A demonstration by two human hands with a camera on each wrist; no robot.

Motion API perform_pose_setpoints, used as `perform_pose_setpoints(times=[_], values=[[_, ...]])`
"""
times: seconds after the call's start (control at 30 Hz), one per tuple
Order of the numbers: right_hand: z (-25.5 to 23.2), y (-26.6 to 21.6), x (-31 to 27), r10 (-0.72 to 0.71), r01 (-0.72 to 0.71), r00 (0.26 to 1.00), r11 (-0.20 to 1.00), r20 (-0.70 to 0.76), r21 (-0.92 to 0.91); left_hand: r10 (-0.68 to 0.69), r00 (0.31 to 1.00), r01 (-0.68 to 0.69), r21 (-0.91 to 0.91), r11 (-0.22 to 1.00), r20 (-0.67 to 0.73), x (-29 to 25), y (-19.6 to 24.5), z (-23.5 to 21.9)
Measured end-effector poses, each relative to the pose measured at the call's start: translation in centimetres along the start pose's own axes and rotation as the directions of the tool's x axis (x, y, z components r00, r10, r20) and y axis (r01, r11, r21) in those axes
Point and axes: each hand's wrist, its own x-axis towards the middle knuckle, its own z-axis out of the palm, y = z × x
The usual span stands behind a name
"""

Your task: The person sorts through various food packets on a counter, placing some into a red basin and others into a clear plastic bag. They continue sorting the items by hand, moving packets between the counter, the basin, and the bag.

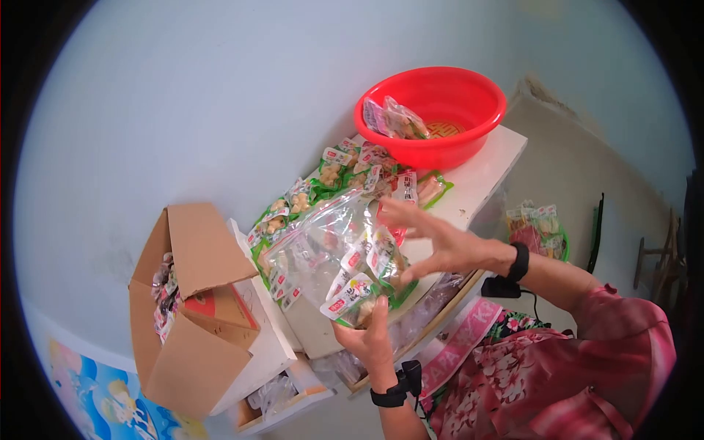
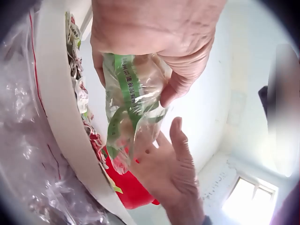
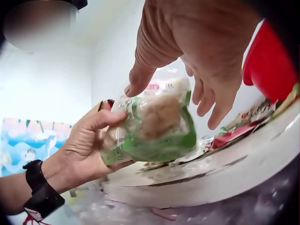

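Observation:
A clear zip bag (image 1: 312, 238) with small green-and-white snack packets (image 1: 352, 293) at its lower end is tilted above the table. My left hand (image 1: 367, 341) grips that lower end; in the left wrist view, thumb and fingers close on the clear-and-green plastic (image 2: 133, 89). My right hand (image 1: 444, 238) is beside the bag's other side, fingers spread and thumb apart, holding nothing. The right wrist view has the right hand (image 3: 201, 56) over a green-edged packet (image 3: 161, 117) with a pale, lumpy filling.
More snack packets (image 1: 330, 172) lie along the wall side of the white table (image 1: 502, 158). A red basin (image 1: 469, 143) holding a few packets stands at the far end. To the left is an opened cardboard box (image 1: 209, 249). Plastic bags (image 1: 425, 323) fill a drawer below the tabletop.

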Motion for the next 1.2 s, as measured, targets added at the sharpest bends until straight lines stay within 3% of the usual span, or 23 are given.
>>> perform_pose_setpoints(times=[0.07, 0.1, 0.2, 0.23, 0.33, 0.4, 0.53, 0.63, 0.7, 0.73, 0.77, 0.87, 0.97, 1.1, 1.2], values=[[1.4, 1.2, -0.1, 0.050, -0.057, 0.997, 0.992, 0.063, 0.111, -0.056, 0.997, 0.060, -0.066, 0.996, 0.062, -0.3, 0.0, -0.3], [1.5, 1.3, 0.0, -0.021, 0.019, 0.998, 0.999, 0.053, 0.048, -0.084, 0.992, 0.092, -0.095, 0.991, 0.092, -0.5, 0.0, -0.4], [2.0, 2.1, 0.9, 0.095, -0.115, 0.993, 0.867, 0.066, 0.484, -0.186, 0.976, 0.212, -0.313, 0.926, 0.111, -0.4, -0.7, -0.9], [2.3, 2.7, 1.2, 0.013, -0.003, 1.000, 0.901, -0.018, 0.434, -0.199, 0.974, 0.221, -0.280, 0.934, 0.106, -0.4, -1.0, -0.9], [1.8, 2.3, 1.3, 0.059, -0.052, 0.998, 0.873, -0.001, 0.485, -0.206, 0.973, 0.222, -0.168, 0.960, 0.106, -0.2, -0.8, -0.8], [1.3, 1.2, 1.5, -0.005, -0.006, 1.000, 0.906, 0.025, 0.423, -0.169, 0.978, 0.180, -0.081, 0.980, 0.121, 0.0, 0.2, -0.7], [0.0, 2.0, 1.8, 0.004, -0.055, 0.992, 0.915, 0.125, 0.400, -0.013, 0.975, -0.015, 0.125, 0.992, 0.220, 1.5, -0.1, -1.5], [0.1, 2.8, 2.5, -0.192, 0.188, 0.980, 0.979, 0.043, 0.083, 0.061, 0.971, -0.120, 0.251, 0.960, 0.230, 2.5, -0.4, -1.4], [-0.1, 2.8, 3.0, -0.220, 0.217, 0.975, 0.972, 0.033, 0.091, 0.091, 0.957, -0.181, 0.324, 0.929, 0.274, 2.6, -0.4, -1.7], [-0.1, 2.3, 3.1, -0.231, 0.227, 0.973, 0.969, 0.029, 0.096, 0.072, 0.959, -0.159, 0.308, 0.938, 0.273, 2.4, -0.1, -1.8], [-0.2, 1.5, 3.1, -0.135, 0.119, 0.989, 0.964, 0.053, 0.237, 0.064, 0.960, -0.145, 0.287, 0.947, 0.273, 2.5, 0.3, -1.4], [-0.5, 2.0, 4.2, -0.113, 0.077, 0.982, 0.969, 0.149, 0.233, 0.008, 0.964, -0.093, 0.308, 0.947, 0.266, 3.2, 0.7, -1.8], [-1.3, 2.1, 5.8, -0.232, 0.170, 0.952, 0.943, 0.200, 0.286, -0.018, 0.965, -0.064, 0.301, 0.952, 0.262, 4.1, 1.1, -2.4], [-1.4, 1.5, 6.3, -0.221, 0.186, 0.969, 0.947, 0.112, 0.260, -0.076, 0.975, 0.030, 0.213, 0.977, 0.210, 4.7, 1.0, -2.4], [-1.5, 0.6, 6.5, -0.170, 0.141, 0.979, 0.963, 0.111, 0.230, 0.018, 0.971, -0.070, 0.214, 0.974, 0.238, 5.1, 0.7, -2.7]])
